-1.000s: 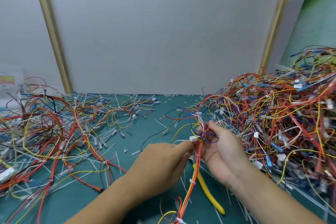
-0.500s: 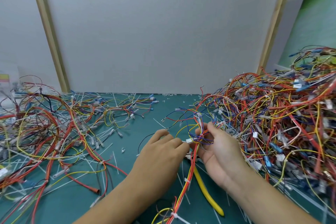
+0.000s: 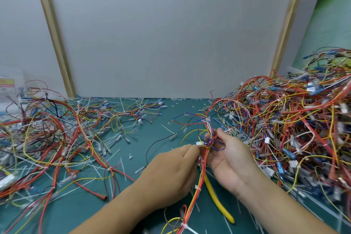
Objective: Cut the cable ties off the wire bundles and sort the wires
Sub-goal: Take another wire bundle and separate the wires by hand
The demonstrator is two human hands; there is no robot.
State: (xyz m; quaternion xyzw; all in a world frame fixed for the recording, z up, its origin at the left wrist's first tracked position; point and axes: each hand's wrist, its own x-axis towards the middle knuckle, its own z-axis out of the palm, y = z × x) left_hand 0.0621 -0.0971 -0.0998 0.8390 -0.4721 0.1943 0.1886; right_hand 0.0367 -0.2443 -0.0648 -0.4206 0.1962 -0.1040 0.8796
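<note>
- Left hand [image 3: 171, 173] pinches the wire bundle [image 3: 198, 186] at its white connector [image 3: 199, 143].
- Right hand [image 3: 231, 159] grips the same bundle (raised above the tabletop [image 3: 79, 214], centre).
- Yellow-handled cutters [image 3: 218, 203] lie on the tabletop beneath.

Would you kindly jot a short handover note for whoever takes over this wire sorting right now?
Left hand pinches the white connector; right hand holds the wire bundle at its tangle.
Yellow cutters lie beneath the hands.
Done: loose wires spread at left.
To do: at least two cable ties on this bundle, then the big pile at right.
</note>
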